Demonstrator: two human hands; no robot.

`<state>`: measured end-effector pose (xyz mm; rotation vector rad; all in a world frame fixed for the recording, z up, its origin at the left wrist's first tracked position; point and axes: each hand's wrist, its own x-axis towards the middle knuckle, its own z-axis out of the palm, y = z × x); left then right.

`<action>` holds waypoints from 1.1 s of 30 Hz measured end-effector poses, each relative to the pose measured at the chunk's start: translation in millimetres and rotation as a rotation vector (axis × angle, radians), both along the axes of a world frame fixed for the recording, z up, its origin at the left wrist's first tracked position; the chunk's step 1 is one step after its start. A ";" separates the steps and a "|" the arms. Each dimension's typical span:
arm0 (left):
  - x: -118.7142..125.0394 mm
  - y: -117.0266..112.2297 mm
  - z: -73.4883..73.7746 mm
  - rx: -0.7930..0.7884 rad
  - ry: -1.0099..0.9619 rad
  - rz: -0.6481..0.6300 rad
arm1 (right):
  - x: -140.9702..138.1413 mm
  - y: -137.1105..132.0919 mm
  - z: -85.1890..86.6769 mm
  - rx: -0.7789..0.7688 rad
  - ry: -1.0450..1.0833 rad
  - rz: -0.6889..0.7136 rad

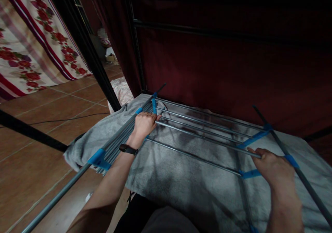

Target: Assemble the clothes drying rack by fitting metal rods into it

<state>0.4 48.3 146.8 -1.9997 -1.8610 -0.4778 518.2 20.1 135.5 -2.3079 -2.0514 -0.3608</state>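
Note:
A rack frame of grey metal rods (pixel 194 133) with blue plastic connectors (pixel 255 136) lies across a grey blanket (pixel 176 174). My left hand (pixel 145 124) is closed at the left end of a cross rod, its thumb along it, right beside a bundle of parallel rods (pixel 116 144). At the rod's other end my right hand (pixel 275 165) is closed, its fingers over the tip near the right-hand connectors. A blue bracket (pixel 100 158) sits on the long left pole (pixel 59 200). My palms hide what lies under them.
Black metal posts (pixel 83 46) and a dark red curtain (pixel 220 77) bound the bed-like surface. A flowered cloth (pixel 49 32) hangs at left above a tiled floor (pixel 67 105), where a thin cable (pixel 70 119) runs. A person's dark-clothed lap (pixel 155 217) is below.

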 end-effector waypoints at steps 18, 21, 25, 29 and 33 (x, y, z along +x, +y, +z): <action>1.9 1.6 -8.0 0.122 -0.055 0.000 | 0.5 12.8 -38.9 0.595 0.066 0.081; 2.4 2.6 -10.6 0.149 -0.032 0.015 | -2.2 13.2 -39.0 0.616 0.063 0.063; 1.6 4.1 -13.2 0.170 -0.016 0.007 | -1.6 11.7 -36.7 0.590 0.026 0.084; 0.1 5.1 -12.6 0.157 -0.030 -0.005 | 0.7 8.2 -32.0 0.532 -0.019 0.141; 0.6 3.8 -7.3 0.107 -0.009 -0.002 | -1.9 3.6 -25.6 0.489 -0.065 0.129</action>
